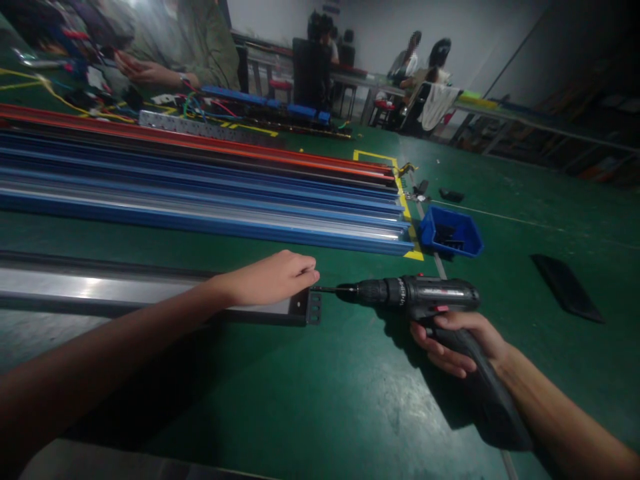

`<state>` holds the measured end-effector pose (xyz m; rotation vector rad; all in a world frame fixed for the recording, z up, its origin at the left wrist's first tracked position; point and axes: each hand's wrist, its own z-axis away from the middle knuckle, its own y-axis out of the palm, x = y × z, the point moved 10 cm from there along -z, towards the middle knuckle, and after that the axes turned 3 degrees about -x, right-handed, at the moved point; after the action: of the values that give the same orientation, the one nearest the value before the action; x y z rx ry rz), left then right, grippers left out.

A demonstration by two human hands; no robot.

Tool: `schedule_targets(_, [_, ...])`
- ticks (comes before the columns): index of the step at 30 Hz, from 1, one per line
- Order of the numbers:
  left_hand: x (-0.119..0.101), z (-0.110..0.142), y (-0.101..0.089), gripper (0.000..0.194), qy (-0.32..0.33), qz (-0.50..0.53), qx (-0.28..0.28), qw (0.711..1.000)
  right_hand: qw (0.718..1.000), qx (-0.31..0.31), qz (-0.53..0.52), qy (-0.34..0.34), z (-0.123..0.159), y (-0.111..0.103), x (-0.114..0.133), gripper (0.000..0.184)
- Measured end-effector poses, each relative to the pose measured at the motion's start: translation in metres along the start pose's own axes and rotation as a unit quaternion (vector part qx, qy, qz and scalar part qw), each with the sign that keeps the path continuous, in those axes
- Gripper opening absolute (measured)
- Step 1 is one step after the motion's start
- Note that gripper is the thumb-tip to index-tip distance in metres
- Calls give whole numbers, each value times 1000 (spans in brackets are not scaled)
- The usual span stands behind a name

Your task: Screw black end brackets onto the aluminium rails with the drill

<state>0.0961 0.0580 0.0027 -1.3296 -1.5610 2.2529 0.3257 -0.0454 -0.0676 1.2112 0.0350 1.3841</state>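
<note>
My right hand (463, 340) is wrapped around the handle of a black cordless drill (437, 293). Its long bit (325, 289) points left and meets the end of a dark-framed metal profile (95, 287). My left hand (273, 277) is closed over that end, with the fingers bent together along the far edge; the fingertips are partly hidden. A black end piece (314, 310) with small square openings sits at the profile's end, just below my left hand. The bit's very tip is hard to make out beside my fingers.
Blue profiles (200, 203) and an orange one (250, 148) lie beyond, within yellow tape. A blue bin (453, 230) with dark parts and a flat black piece (567, 287) are on the right. A co-worker (185, 40) handles something beside wires at the back left.
</note>
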Motion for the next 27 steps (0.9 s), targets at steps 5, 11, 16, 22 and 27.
schedule_targets(5, [1, 0, 0, 40, -4, 7, 5, 1000, 1000, 7, 4, -14, 0, 2, 2, 28])
schedule_targets(11, [1, 0, 0, 40, -5, 9, 6, 1000, 1000, 13, 2, -8, 1, 3, 2, 27])
schedule_targets(16, [1, 0, 0, 40, -6, 15, 5, 1000, 1000, 23, 0, -17, 1, 2, 2, 28])
schedule_targets(22, [1, 0, 0, 40, -11, 8, 5, 1000, 999, 24, 2, -20, 2, 1, 1, 28])
schedule_targets(27, [1, -2, 1, 40, -9, 8, 6, 1000, 1000, 19, 2, -13, 2, 0, 0, 26])
